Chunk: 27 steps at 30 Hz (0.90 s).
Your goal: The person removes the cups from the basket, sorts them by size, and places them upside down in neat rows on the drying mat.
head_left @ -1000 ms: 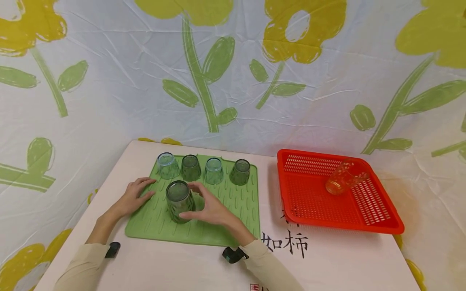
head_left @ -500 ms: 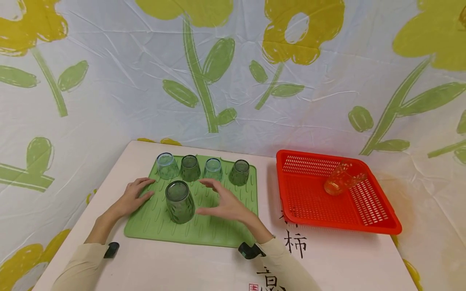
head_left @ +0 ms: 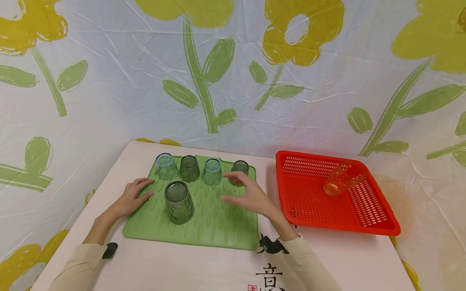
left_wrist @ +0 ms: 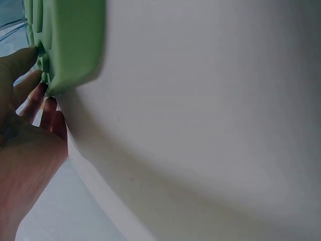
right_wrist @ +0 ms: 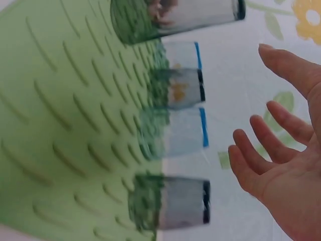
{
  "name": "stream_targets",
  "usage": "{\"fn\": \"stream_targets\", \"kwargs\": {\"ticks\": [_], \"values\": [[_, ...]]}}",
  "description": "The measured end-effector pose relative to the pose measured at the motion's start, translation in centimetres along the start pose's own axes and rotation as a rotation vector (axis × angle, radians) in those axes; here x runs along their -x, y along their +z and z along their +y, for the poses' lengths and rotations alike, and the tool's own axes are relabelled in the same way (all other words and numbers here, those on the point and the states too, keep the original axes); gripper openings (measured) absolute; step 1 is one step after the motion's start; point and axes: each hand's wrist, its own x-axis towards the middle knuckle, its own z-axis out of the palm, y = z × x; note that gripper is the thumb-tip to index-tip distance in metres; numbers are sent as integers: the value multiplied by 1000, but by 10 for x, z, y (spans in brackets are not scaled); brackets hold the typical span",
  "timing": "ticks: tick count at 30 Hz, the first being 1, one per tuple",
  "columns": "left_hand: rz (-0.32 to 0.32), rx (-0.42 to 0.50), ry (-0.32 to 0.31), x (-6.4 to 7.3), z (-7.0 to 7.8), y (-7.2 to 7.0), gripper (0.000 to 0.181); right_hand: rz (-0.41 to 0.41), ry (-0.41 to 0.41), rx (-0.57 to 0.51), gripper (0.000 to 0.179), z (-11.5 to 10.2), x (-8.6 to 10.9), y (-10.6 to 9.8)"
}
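Note:
A tall grey-green glass stands upside down on the green ridged drying mat, apart from both hands. Behind it, a row of shorter glasses also stands base up: a blue-tinted one, a dark one, another bluish one and a dark one at the right end. My left hand rests its fingers on the mat's left edge; in the left wrist view they touch that edge. My right hand hovers over the mat's right side, thumb and fingers spread, holding nothing, and partly covers the rightmost dark glass.
To the right stands a red perforated plastic basket. One clear patterned glass leans on its side inside it. The pale tabletop bears black characters, and a flower-print cloth hangs behind.
My right hand has let go of the tall glass and moved right across the mat. The glass stays where it stood. My left hand has kept its place on the mat's edge.

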Motion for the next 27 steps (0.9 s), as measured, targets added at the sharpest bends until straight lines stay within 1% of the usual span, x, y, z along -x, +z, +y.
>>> {"fn": "stream_targets", "kwargs": {"ticks": [5, 8, 10, 14, 17, 22, 27], "values": [[-8, 3, -8, 0, 1, -1, 43, 51, -31, 13, 57, 5, 5, -21], [-4, 9, -7, 1, 2, -1, 43, 66, -16, 12, 54, 6, 9, -34], [4, 9, 1, 1, 1, 0, 43, 82, 3, 35, 52, 7, 11, -42], [44, -13, 67, 1, -4, 3, 42, 130, 37, 66, 50, 11, 16, -57], [68, -28, 105, 1, -7, 5, 41, 172, 74, 65, 50, 15, 22, -69], [50, -15, 66, 0, -5, 4, 41, 227, 151, 68, 48, 22, 34, -92], [25, -13, 32, 0, -2, 3, 42, 292, 180, 90, 50, 29, 46, -113]]}}
